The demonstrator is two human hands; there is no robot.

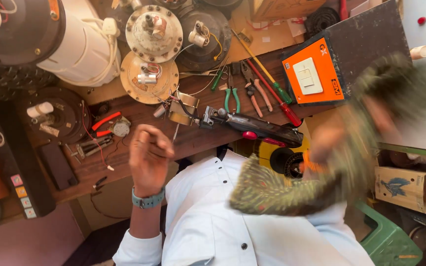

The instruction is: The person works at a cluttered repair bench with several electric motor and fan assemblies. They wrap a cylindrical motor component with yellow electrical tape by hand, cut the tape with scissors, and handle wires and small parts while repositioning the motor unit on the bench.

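My left hand [150, 152], with a teal watch on its wrist, is raised in front of my white shirt [208, 221]. Its fingers are curled in and nothing shows in them. It hovers just below the wooden bench edge, near a small metal bracket [183, 109] with wires. My right hand [325, 142] is blurred by motion and grips a green patterned cloth [292, 189] that sweeps from my chest up to the right. A black hand tool with a red button [252, 127] lies on the bench between the two hands.
The wooden bench [139, 157] holds round fan motor plates [154, 33], pliers [231, 98], red and green screwdrivers [272, 93], and an orange switch board [313, 71]. A white fan housing [77, 47] stands at top left. A cardboard box [410, 187] and a green stool [388, 241] sit at lower right.
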